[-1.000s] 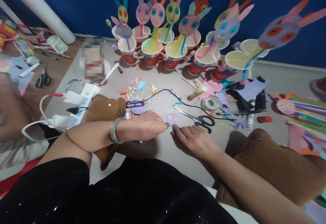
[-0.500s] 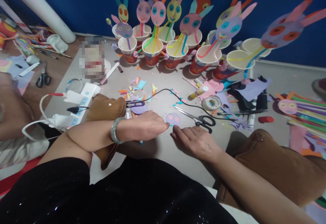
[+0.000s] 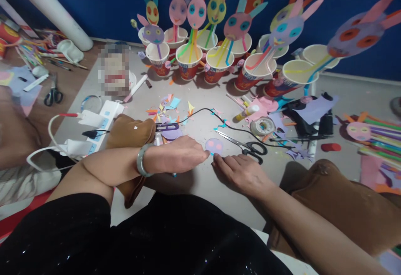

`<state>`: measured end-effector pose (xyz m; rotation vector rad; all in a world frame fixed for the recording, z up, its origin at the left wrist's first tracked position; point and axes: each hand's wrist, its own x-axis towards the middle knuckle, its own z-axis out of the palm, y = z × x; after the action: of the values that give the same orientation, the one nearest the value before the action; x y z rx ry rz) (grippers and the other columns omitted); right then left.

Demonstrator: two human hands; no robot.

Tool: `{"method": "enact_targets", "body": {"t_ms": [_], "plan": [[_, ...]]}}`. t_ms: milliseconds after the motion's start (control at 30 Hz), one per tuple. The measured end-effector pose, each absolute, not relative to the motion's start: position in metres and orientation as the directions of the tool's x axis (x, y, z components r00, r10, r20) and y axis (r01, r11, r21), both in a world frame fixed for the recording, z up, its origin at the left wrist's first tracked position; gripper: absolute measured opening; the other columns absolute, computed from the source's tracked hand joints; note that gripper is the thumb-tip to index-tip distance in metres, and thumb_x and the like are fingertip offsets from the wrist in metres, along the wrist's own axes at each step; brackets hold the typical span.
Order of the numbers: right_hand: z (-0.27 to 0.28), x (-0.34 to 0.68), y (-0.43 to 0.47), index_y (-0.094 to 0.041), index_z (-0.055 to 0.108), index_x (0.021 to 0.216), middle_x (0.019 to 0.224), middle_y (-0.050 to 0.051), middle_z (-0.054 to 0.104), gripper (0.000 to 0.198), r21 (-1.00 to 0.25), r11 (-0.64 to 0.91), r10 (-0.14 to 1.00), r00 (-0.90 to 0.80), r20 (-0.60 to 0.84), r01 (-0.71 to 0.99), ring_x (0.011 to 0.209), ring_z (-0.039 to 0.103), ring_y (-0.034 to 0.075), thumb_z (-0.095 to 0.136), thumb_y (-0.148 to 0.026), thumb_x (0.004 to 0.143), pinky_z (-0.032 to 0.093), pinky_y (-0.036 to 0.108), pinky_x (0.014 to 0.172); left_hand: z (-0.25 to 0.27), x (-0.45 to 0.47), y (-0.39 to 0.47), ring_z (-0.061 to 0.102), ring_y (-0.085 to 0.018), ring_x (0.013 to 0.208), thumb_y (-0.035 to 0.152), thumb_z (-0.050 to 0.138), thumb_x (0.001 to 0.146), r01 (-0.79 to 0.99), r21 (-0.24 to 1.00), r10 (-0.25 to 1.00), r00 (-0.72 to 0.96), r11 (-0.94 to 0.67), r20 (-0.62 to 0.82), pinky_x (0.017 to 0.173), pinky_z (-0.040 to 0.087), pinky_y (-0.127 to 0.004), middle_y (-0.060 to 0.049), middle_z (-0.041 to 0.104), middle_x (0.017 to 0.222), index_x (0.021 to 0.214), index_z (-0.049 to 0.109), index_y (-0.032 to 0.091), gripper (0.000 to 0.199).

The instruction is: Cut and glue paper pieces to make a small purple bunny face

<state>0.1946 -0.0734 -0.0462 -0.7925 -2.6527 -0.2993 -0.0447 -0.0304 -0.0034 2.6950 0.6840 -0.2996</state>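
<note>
A small round purple paper face (image 3: pixel 214 145) with two pink spots lies low over the table between my hands. My left hand (image 3: pixel 177 155), with a jade-coloured bangle at its wrist, is closed, its thumb and fingertip pinched at the face's lower left edge. From the other side my right hand (image 3: pixel 242 172) reaches in with bent fingers, its fingertips pressed together at the lower edge. A bit of blue shows between the two hands' fingertips. Just right of the face lie black-handled scissors (image 3: pixel 247 143), partly spread.
Paper cups (image 3: pixel 189 62) with paper rabbit faces on bent straws line the blue wall. Paper scraps (image 3: pixel 169 104), a tape roll (image 3: pixel 262 126) and a black cable (image 3: pixel 203 109) lie on the table. A power strip (image 3: pixel 108 120) is at left, brown cushions (image 3: pixel 338 204) beside my arms, another person's arm (image 3: pixel 19 129) far left.
Both hands stay almost still at the paper face's lower edge. The view has shifted slightly, so the cups and scissors appear a little further right.
</note>
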Motion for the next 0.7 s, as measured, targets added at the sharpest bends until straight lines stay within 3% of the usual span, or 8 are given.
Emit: {"method": "enact_targets", "body": {"t_ms": [233, 700], "plan": [[-0.046, 0.194, -0.074, -0.01, 0.069, 0.099, 0.06, -0.001, 0.059, 0.014, 0.129, 0.818, 0.465, -0.777, 0.423, 0.56, 0.056, 0.048, 0.012, 0.065, -0.022, 0.096, 0.035, 0.031, 0.056, -0.013, -0.046, -0.031, 0.06, -0.017, 0.061, 0.013, 0.047, 0.097, 0.464, 0.243, 0.42, 0.882, -0.852, -0.214, 0.052, 0.026, -0.033, -0.004, 0.068, 0.069, 0.111, 0.063, 0.015, 0.021], [-0.05, 0.196, -0.073, -0.009, 0.071, 0.099, 0.062, 0.001, 0.06, 0.018, 0.109, 0.815, 0.487, -0.775, 0.403, 0.569, 0.057, 0.048, 0.013, 0.064, -0.026, 0.097, 0.035, 0.032, 0.058, -0.01, -0.047, -0.032, 0.062, -0.017, 0.061, 0.015, 0.047, 0.098, 0.457, 0.259, 0.413, 0.887, -0.851, -0.209, 0.051, 0.025, -0.034, -0.004, 0.068, 0.069, 0.11, 0.063, 0.015, 0.02]]}}
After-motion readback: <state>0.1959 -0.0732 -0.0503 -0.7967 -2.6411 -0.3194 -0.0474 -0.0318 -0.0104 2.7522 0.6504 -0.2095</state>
